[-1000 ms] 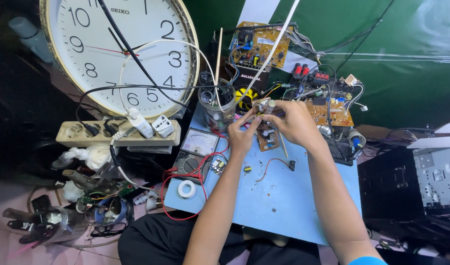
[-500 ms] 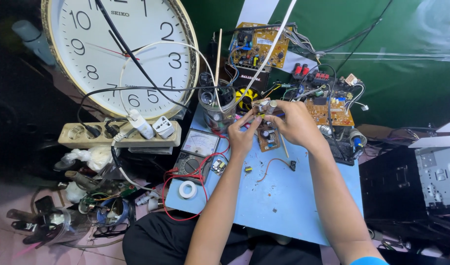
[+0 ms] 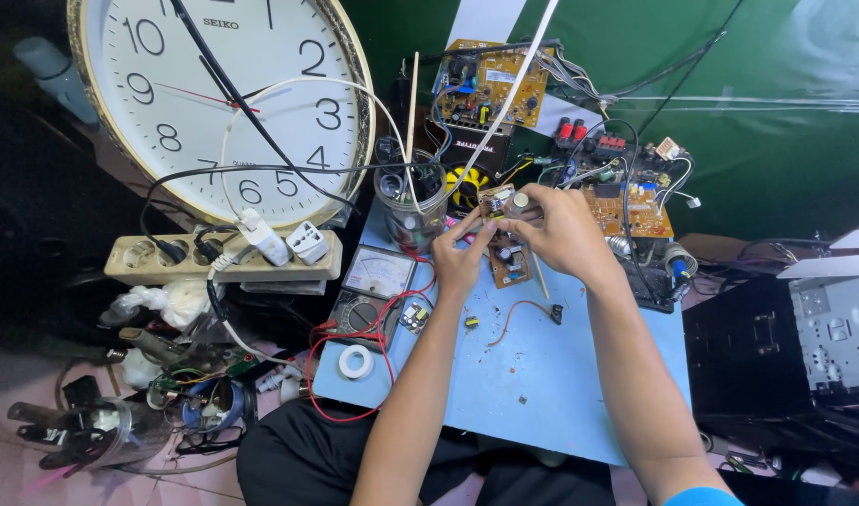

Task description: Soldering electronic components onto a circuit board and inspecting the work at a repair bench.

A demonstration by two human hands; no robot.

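Head view:

- Left hand [image 3: 464, 258]: raised over the blue work board [image 3: 560, 375], fingertips pinched on the left edge of a small brown circuit board [image 3: 506, 245].
- Right hand [image 3: 562, 230]: closed on the upper right part of the same small circuit board, thumb and fingers near a pale cylindrical component at its top. The two hands sit close together, nearly touching across the board.
- Small brown circuit board: held just above the far edge of the blue work board, tilted, component side toward the camera.
- Thin wooden stick [image 3: 539, 278]: pokes out below the right hand; whether the hand holds it cannot be told.
- Loose orange wire with a black end piece [image 3: 528, 312]: lying on the blue board below the hands.
- Analog multimeter [image 3: 371, 290]: at the left edge of the blue board, red leads looping around it.
- Small white roll of tape [image 3: 357, 362]: on the board's near-left corner.
- Clear jar [image 3: 412, 208]: holds small parts, just left of the hands.
- Large round wall clock [image 3: 225, 103]: white face, gold rim, leaning at upper left.
- Beige power strip [image 3: 221, 258]: below the clock, white plugs seated in it.
- Larger circuit boards [image 3: 626, 192]: wired together behind the hands against a green backdrop.
- Black metal chassis [image 3: 804, 347]: at far right.
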